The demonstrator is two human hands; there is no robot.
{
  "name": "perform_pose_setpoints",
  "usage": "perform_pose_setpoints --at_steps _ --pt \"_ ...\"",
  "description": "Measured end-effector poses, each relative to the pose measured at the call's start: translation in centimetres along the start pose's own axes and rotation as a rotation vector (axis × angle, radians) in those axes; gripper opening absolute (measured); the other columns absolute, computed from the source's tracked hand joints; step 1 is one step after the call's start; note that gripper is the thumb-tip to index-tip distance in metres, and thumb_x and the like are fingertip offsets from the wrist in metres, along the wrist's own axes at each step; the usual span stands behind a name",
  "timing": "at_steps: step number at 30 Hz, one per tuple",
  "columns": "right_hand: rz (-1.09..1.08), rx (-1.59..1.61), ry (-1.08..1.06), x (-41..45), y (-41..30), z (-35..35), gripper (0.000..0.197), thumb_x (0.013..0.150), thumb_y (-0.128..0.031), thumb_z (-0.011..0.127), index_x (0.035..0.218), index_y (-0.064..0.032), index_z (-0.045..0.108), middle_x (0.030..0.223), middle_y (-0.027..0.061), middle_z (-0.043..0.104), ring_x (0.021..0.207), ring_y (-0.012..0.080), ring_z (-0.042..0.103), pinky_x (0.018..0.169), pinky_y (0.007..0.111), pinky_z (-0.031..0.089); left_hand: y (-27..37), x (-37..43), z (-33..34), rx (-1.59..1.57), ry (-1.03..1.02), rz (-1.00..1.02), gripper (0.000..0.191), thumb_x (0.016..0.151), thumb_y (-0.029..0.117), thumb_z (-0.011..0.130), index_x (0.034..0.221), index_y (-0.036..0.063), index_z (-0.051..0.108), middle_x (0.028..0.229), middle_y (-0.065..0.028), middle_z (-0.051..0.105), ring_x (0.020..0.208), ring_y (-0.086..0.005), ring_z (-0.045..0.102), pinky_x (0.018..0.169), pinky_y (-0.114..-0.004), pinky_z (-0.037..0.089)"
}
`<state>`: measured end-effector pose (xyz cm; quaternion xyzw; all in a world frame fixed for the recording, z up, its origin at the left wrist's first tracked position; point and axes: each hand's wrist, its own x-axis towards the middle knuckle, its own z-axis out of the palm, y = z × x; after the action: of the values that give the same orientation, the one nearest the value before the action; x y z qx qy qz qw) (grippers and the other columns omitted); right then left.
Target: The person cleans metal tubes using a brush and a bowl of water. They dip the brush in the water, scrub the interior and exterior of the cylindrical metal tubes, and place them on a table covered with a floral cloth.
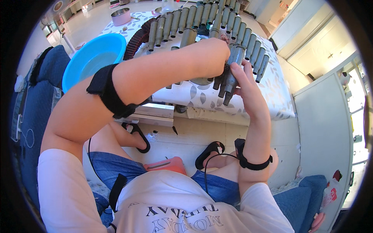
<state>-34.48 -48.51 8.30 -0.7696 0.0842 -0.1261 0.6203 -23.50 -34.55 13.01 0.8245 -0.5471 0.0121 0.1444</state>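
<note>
My right hand (246, 80) is closed around a greyish-green metal cartridge case (235, 70), tilted with its narrow neck toward me. Darker narrow necks show beside and beneath it. Against its left side, my left hand (217, 54) is bent inward; its fingers are mostly hidden, and dark, rough material shows near them. Beyond both hands, rows of similar cartridge cases (183, 20) fan out over a table with a leaf-patterned cover (201, 94). A thicker case (188, 38) stands behind my left forearm. Reddish-brown material (225, 38) shows just past my left hand.
A blue plastic basin (93, 62) with liquid stands left of the table. A curved, ridged dark-red band (140, 38) lies beside the cases. Farther back is a pink pot (120, 17). Below the table edge are a white drawer (154, 115) and a red plastic object (166, 165) between my legs.
</note>
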Motion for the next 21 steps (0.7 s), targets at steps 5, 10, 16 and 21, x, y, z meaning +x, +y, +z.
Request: perform_pose_setpoints --at_steps 5,10,16,21 --pt "-0.002 0.002 -0.019 0.2 0.1 0.0 0.070 0.090 -0.052 0.058 0.133 -0.0018 0.035 0.087 0.0092 0.060 0.072 0.0137 0.054 0.064 0.027 0.043 0.7 -2.3 0.3 -0.001 -0.037 0.006 0.014 0.072 0.006 0.066 0.084 -0.0004 0.069 0.082 -0.0206 0.066 0.083 -0.0383 0.064 0.076 -0.045 0.052" --pt "0.003 -0.006 -0.004 0.1 0.2 -0.1 0.071 0.090 -0.052 0.058 0.132 -0.0009 0.035 0.088 0.0101 0.060 0.072 0.0144 0.055 0.064 0.027 0.044 1.6 -4.3 2.2 0.059 -0.111 0.178 0.013 0.073 0.007 0.061 0.082 0.0020 0.068 0.082 -0.0196 0.066 0.082 -0.0386 0.064 0.077 -0.046 0.052" --pt "-0.009 0.003 -0.024 0.3 0.3 -0.2 0.070 0.090 -0.052 0.059 0.132 -0.0022 0.036 0.088 0.0097 0.059 0.071 0.0146 0.056 0.063 0.027 0.044 1.3 -3.4 -1.4 -0.020 0.036 0.040 0.015 0.071 0.007 0.062 0.083 -0.0005 0.068 0.080 -0.0218 0.064 0.083 -0.0386 0.064 0.077 -0.045 0.051" --pt "0.001 -0.003 0.001 0.4 0.6 -0.3 0.067 0.090 -0.052 0.059 0.132 -0.0045 0.037 0.090 0.0097 0.060 0.072 0.0138 0.056 0.063 0.026 0.045 -0.5 1.3 -3.6 0.139 0.142 0.035 0.015 0.072 0.003 0.062 0.085 0.0016 0.071 0.086 -0.0188 0.068 0.084 -0.0357 0.067 0.076 -0.042 0.054"
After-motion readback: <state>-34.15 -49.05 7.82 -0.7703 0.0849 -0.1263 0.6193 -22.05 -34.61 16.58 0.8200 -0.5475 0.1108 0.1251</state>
